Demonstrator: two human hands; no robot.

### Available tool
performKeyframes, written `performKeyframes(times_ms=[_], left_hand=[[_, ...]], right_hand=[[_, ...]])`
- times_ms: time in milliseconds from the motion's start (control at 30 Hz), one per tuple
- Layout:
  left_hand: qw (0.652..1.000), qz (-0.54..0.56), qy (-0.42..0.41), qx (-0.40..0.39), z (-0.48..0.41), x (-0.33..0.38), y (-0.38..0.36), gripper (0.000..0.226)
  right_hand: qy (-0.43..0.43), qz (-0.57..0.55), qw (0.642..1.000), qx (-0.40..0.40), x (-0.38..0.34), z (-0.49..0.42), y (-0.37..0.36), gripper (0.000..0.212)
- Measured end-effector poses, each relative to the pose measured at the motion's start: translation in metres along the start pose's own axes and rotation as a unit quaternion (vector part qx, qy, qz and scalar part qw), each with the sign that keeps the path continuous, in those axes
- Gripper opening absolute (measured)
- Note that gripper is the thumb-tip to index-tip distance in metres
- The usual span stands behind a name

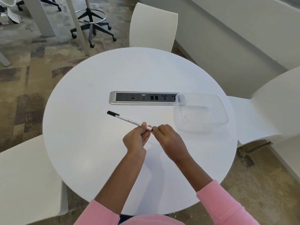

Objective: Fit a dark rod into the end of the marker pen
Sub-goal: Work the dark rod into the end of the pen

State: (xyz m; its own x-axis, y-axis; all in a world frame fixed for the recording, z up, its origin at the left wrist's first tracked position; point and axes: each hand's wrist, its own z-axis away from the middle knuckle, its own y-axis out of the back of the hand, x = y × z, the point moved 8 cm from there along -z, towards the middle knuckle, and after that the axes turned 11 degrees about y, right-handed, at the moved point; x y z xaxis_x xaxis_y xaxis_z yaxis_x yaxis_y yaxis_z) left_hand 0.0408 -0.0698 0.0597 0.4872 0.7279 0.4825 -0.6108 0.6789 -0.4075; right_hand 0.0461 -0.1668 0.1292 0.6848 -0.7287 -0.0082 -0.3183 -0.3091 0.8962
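Pen position: the slim white marker pen with the black cap (128,120) is held above the round white worktop (90,143), near its middle, cap end pointing up and to the left.
Long axis: it slants from the capped end at far left down to the open end at right, right between the two hands.
Left hand: the left hand (135,139) has its grip pinched on the barrel just short of the open end, steadying it.
Right hand: the right hand (168,137) has its grip narrow, fingertips closed on the short dark rod (152,129), of which only a sliver shows.
Key relation: the rod sits at the pen's open end, touching or partly in; the picture cannot settle which.
Nearer hand: the right one, lined up to push leftward along the axis.
Off to the right: a clear plastic tub (224,111), apparently empty.
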Motion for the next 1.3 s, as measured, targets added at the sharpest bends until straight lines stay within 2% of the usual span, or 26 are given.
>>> performKeyframes(times_ms=[67, 100, 167, 233, 333, 400, 467, 533, 600, 700, 833, 933, 1000, 1067, 1100, 1167, 1233, 1300], left_hand=[[1.0, -0.003, -0.007, -0.008, 0.0, 0.003, -0.002, 0.006], [1.0, -0.005, -0.01, -0.01, 0.0, 0.004, -0.003, 0.006], [1.0, -0.009, -0.016, -0.011, 0.0, 0.005, -0.002, 0.007], [1.0, -0.015, -0.024, -0.011, 0.0, 0.007, -0.001, 0.008], [0.999, -0.035, -0.033, -0.014, 0.0, 0.008, -0.002, 0.012], [0.998, -0.043, -0.035, -0.016, 0.0, 0.008, -0.003, 0.014], [0.998, -0.041, -0.034, -0.014, 0.0, 0.008, -0.001, 0.012], [0.998, -0.041, -0.034, -0.013, -0.001, 0.01, 0.001, 0.01], [0.998, -0.045, -0.034, -0.016, -0.002, 0.012, 0.002, 0.009], [0.998, -0.039, -0.031, -0.024, -0.002, 0.014, 0.002, 0.009], [0.999, -0.021, -0.024, -0.026, -0.003, 0.015, 0.002, 0.007], [0.999, -0.012, -0.015, -0.027, -0.005, 0.013, 0.002, 0.007], [0.999, -0.012, -0.012, -0.033, -0.004, 0.012, 0.0, 0.007], [0.999, -0.019, -0.014, -0.04, -0.004, 0.013, -0.001, 0.008], [0.999, -0.021, -0.016, -0.044, -0.004, 0.013, -0.001, 0.008], [0.998, -0.027, -0.019, -0.046, -0.004, 0.013, -0.001, 0.009], [0.998, -0.039, -0.02, -0.046, -0.004, 0.011, -0.001, 0.01], [0.997, -0.048, -0.02, -0.054, -0.004, 0.009, -0.002, 0.011]], right_hand=[[-0.066, -0.084, 0.994, 0.005, 0.007, -0.002, 0.0, 0.004], [-0.139, -0.167, 0.976, 0.011, 0.016, -0.002, -0.002, 0.006], [-0.288, -0.353, 0.89, 0.018, 0.029, 0.007, -0.015, 0.012], [-0.387, -0.467, 0.794, 0.021, 0.033, 0.016, -0.027, 0.021], [-0.45, -0.562, 0.694, -0.027, 0.026, 0.021, -0.041, 0.037], [-0.456, -0.604, 0.651, -0.062, 0.018, 0.021, -0.048, 0.04], [-0.451, -0.632, 0.626, -0.07, 0.014, 0.018, -0.051, 0.038], [-0.44, -0.636, 0.632, -0.059, 0.014, 0.016, -0.051, 0.036], [-0.426, -0.623, 0.655, -0.039, 0.015, 0.014, -0.049, 0.035], [-0.384, -0.562, 0.732, -0.008, 0.022, 0.01, -0.042, 0.035], [-0.315, -0.486, 0.815, 0.021, 0.024, 0.005, -0.033, 0.028], [-0.184, -0.333, 0.925, -0.005, 0.02, -0.002, -0.02, 0.024], [-0.141, -0.276, 0.951, -0.011, 0.019, -0.003, -0.017, 0.024], [-0.184, -0.306, 0.934, -0.011, 0.024, -0.001, -0.019, 0.023], [-0.223, -0.348, 0.91, -0.012, 0.027, 0.001, -0.023, 0.024], [-0.306, -0.453, 0.837, -0.028, 0.029, 0.006, -0.036, 0.032], [-0.379, -0.552, 0.74, -0.058, 0.025, 0.012, -0.049, 0.043], [-0.415, -0.621, 0.658, -0.093, 0.016, 0.016, -0.058, 0.048]])
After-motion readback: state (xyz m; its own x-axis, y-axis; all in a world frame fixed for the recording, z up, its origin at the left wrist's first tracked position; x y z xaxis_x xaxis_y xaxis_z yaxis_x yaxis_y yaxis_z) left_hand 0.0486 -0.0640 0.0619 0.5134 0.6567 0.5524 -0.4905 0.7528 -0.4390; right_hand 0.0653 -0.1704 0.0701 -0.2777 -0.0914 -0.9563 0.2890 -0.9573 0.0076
